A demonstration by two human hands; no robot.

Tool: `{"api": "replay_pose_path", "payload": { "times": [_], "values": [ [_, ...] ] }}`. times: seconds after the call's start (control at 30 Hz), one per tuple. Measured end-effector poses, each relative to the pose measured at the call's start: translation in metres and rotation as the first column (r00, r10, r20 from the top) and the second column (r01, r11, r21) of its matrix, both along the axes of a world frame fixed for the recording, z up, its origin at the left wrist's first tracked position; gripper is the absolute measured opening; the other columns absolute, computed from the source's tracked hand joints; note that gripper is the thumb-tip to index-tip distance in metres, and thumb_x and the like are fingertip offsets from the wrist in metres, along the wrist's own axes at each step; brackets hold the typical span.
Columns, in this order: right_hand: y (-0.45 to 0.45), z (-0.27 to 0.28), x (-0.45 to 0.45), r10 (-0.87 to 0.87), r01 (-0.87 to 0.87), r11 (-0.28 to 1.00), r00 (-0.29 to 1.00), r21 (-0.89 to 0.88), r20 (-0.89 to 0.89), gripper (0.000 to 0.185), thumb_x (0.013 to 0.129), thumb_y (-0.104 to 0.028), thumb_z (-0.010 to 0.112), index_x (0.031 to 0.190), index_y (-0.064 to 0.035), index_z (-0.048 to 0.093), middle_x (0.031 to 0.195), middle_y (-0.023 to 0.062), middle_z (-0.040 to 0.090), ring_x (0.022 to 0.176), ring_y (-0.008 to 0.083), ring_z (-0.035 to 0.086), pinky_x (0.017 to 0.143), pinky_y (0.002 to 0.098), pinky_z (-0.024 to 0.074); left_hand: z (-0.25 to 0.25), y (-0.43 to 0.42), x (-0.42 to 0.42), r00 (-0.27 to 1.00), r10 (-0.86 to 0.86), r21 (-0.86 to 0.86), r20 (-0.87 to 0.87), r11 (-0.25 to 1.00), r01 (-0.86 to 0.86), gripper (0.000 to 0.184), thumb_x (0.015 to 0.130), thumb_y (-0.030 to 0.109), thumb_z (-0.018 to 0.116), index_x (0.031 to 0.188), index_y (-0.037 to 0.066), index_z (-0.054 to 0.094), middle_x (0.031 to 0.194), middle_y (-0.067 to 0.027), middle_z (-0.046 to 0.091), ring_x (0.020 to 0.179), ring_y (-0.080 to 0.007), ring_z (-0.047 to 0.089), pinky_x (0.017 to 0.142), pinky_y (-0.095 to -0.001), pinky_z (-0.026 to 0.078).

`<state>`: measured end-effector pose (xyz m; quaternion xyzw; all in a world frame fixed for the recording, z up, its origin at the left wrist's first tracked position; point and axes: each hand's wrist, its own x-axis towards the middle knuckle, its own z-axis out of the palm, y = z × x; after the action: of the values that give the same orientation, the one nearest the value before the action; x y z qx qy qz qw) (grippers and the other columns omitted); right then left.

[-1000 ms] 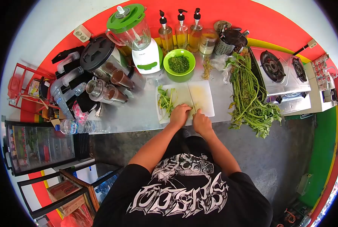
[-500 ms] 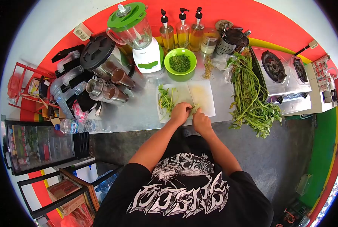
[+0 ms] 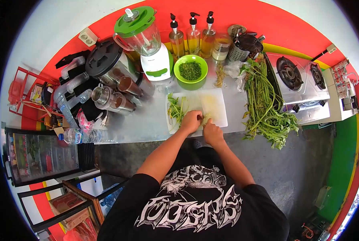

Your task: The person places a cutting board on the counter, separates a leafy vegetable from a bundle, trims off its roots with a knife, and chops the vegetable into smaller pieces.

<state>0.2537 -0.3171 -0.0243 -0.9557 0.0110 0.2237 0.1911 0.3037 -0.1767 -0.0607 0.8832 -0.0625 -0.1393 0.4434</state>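
Observation:
A white cutting board (image 3: 217, 106) lies near the front edge of the metal table. My left hand (image 3: 192, 122) is closed over the board, with its fingers pinching pale green stems. Beside it, my right hand (image 3: 213, 133) is wrapped round a knife (image 3: 203, 107); the handle is hidden in the fist and the thin blade points away from me across the board. Leafy green stems (image 3: 175, 110) rest on the board's left part. Just behind the board stands a green bowl (image 3: 192, 84) holding finely chopped greens (image 3: 190, 70).
A large pile of leafy stalks (image 3: 264, 102) hangs over the table's front edge on the right, beside a gas stove (image 3: 304, 86). A blender (image 3: 155, 62), pump bottles (image 3: 193, 40) and metal cups (image 3: 121, 102) stand behind and left. A water bottle (image 3: 77, 135) lies at the left edge.
My right hand has shifted slightly left, closer to my left hand. The knife blade has moved a little with it. The view has tilted slightly.

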Motion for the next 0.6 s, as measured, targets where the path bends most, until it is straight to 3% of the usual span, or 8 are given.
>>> {"api": "replay_pose_path", "payload": {
  "times": [0.27,0.4,0.53,0.6],
  "values": [
    [-0.003,-0.004,-0.003,0.007,-0.007,1.000,1.000,-0.022,0.018,0.035,0.102,-0.030,0.052,0.110,0.0026,0.045,0.093,0.0290,0.069,0.089,0.0470,0.069,0.078,0.0536,0.0552,-0.006,0.001,0.003,1.000,-0.014,-0.048,0.023,0.999,0.015,0.012,0.076,0.000,0.069,0.087,0.002,0.070,0.080,-0.0140,0.070,0.073,-0.0254,0.068,0.068,-0.0346,0.053],
    [-0.004,-0.008,-0.001,-0.002,0.002,1.000,0.998,0.013,0.057,0.035,0.102,-0.030,0.053,0.111,0.0028,0.046,0.093,0.0284,0.070,0.089,0.0466,0.069,0.078,0.0533,0.0554,-0.010,-0.003,0.002,1.000,0.006,-0.086,-0.013,0.996,-0.007,0.012,0.075,-0.001,0.068,0.087,0.001,0.069,0.085,-0.0166,0.071,0.081,-0.0299,0.069,0.072,-0.0393,0.054],
    [-0.004,-0.001,0.000,0.012,-0.011,1.000,0.999,-0.007,0.035,0.034,0.102,-0.030,0.052,0.110,0.0024,0.046,0.093,0.0278,0.070,0.089,0.0465,0.069,0.078,0.0533,0.0554,-0.012,0.000,0.001,0.999,0.003,-0.077,0.040,0.997,0.000,0.013,0.073,-0.003,0.068,0.085,0.001,0.067,0.085,-0.0172,0.068,0.081,-0.0323,0.067,0.072,-0.0410,0.053],
    [-0.001,-0.002,-0.004,-0.003,0.003,1.000,1.000,0.012,0.021,0.034,0.102,-0.030,0.052,0.109,0.0022,0.046,0.093,0.0277,0.070,0.089,0.0466,0.069,0.078,0.0535,0.0553,-0.015,0.000,-0.001,0.990,-0.010,-0.088,0.143,0.996,0.023,0.012,0.075,-0.005,0.069,0.086,-0.001,0.065,0.083,-0.0157,0.068,0.076,-0.0268,0.067,0.070,-0.0360,0.052]
  ]
}}
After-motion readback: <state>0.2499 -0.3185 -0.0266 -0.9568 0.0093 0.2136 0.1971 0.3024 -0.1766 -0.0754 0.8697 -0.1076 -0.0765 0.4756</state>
